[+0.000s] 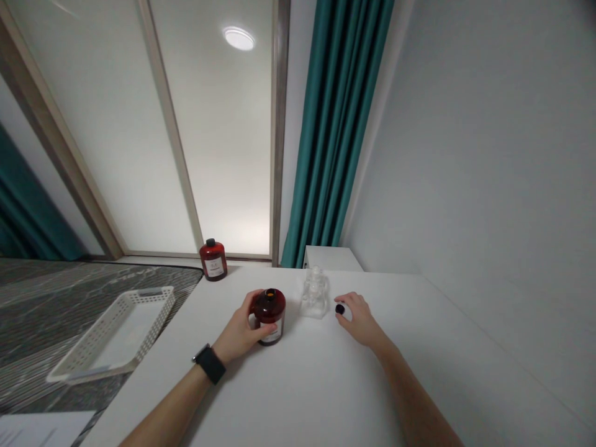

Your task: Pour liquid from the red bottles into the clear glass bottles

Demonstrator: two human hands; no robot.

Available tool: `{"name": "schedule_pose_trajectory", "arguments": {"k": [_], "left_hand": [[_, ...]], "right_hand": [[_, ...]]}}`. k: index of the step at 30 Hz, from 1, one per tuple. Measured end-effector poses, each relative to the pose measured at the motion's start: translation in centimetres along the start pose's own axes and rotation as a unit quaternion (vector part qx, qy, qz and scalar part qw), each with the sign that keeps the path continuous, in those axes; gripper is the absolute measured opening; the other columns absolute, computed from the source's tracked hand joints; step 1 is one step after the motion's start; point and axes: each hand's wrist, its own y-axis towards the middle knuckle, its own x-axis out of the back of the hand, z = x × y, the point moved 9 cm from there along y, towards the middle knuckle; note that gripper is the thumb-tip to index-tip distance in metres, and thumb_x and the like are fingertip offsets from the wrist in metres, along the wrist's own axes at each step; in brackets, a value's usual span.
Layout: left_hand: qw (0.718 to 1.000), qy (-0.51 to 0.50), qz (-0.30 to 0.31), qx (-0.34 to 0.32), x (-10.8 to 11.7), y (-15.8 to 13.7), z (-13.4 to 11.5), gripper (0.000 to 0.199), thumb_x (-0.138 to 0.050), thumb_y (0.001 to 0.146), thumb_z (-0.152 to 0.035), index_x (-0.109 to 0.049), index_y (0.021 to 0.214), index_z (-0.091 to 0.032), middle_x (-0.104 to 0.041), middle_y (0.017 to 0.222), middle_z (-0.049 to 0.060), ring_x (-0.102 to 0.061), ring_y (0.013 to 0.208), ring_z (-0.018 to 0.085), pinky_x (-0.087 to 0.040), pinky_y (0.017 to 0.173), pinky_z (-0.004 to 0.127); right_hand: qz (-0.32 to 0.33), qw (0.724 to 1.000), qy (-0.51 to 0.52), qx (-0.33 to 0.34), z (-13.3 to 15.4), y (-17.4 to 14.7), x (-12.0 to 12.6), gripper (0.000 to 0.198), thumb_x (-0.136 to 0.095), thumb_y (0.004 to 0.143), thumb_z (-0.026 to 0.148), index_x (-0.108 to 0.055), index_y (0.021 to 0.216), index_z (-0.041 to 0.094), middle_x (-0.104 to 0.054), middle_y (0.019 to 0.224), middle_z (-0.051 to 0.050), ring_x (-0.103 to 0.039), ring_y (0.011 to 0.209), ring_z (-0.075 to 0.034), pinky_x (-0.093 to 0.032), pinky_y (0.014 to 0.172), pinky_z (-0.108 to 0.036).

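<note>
My left hand (243,329) is wrapped around a dark red-brown bottle (273,310) with a pale label, which stands upright on the white table. The bottle's black neck is uncapped, showing its opening. To the right, my right hand (356,315) has thumb and fingertips closed around a small black cap (340,308), low over the tabletop. Between the two hands stands a clear, faceted glass object (315,297), too blurred to make out fully. It touches neither hand.
A second red-brown bottle (213,261) with its black cap on stands at the table's far left corner. Left of the white table (298,391), a white perforated basket (105,366) sits on a dark marbled surface. Behind are a white cabinet (331,258) and a teal curtain (338,136).
</note>
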Motion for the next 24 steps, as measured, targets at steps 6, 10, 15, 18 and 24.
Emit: {"name": "schedule_pose_trajectory", "arguments": {"k": [6, 10, 15, 18, 24], "left_hand": [[1.000, 0.003, 0.000, -0.006, 0.0, 0.0, 0.2, 0.065, -0.074, 0.074, -0.027, -0.041, 0.130, -0.020, -0.062, 0.128, 0.012, -0.059, 0.120, 0.030, -0.043, 0.107, 0.048], [1.000, 0.007, -0.001, -0.004, 0.0, 0.0, 0.3, 0.066, -0.074, 0.074, -0.027, -0.041, 0.130, -0.020, -0.062, 0.128, 0.012, -0.059, 0.119, 0.031, -0.044, 0.106, 0.047], [1.000, 0.006, 0.002, -0.002, 0.0, -0.1, 0.1, 0.066, -0.074, 0.074, -0.027, -0.041, 0.130, -0.019, -0.062, 0.127, 0.012, -0.060, 0.118, 0.030, -0.044, 0.106, 0.047], [1.000, -0.003, 0.003, 0.000, -0.1, -0.1, 0.0, 0.066, -0.074, 0.074, -0.026, -0.041, 0.130, -0.020, -0.062, 0.127, 0.012, -0.059, 0.118, 0.030, -0.042, 0.107, 0.047], [0.999, -0.037, 0.003, 0.008, -0.6, -0.3, -0.2, 0.066, -0.076, 0.071, -0.024, -0.042, 0.128, -0.019, -0.061, 0.126, 0.012, -0.058, 0.116, 0.030, -0.041, 0.105, 0.047]], "right_hand": [[0.022, 0.997, -0.068, -0.039, -1.2, -0.1, -2.3, 0.037, -0.065, 0.078, 0.023, -0.062, 0.115, 0.023, -0.062, 0.105, -0.009, -0.056, 0.101, -0.029, -0.041, 0.089, -0.041], [0.015, 0.995, -0.086, -0.047, -1.5, -0.2, -2.2, 0.034, -0.061, 0.082, 0.022, -0.061, 0.115, 0.023, -0.064, 0.106, -0.009, -0.056, 0.103, -0.029, -0.039, 0.087, -0.040], [-0.012, 0.997, -0.069, -0.043, -1.4, -0.3, -2.0, 0.030, -0.059, 0.081, 0.019, -0.063, 0.111, 0.023, -0.066, 0.102, -0.008, -0.057, 0.098, -0.029, -0.040, 0.083, -0.039], [-0.041, 0.998, -0.036, -0.032, -1.0, -0.2, -1.3, 0.025, -0.057, 0.082, 0.020, -0.064, 0.106, 0.023, -0.067, 0.098, -0.008, -0.059, 0.094, -0.027, -0.041, 0.082, -0.039], [-0.129, 0.988, 0.080, -0.004, 1.3, 0.3, 1.4, 0.020, -0.052, 0.090, 0.030, -0.064, 0.101, 0.020, -0.062, 0.089, -0.007, -0.060, 0.083, -0.023, -0.048, 0.078, -0.038]]}}
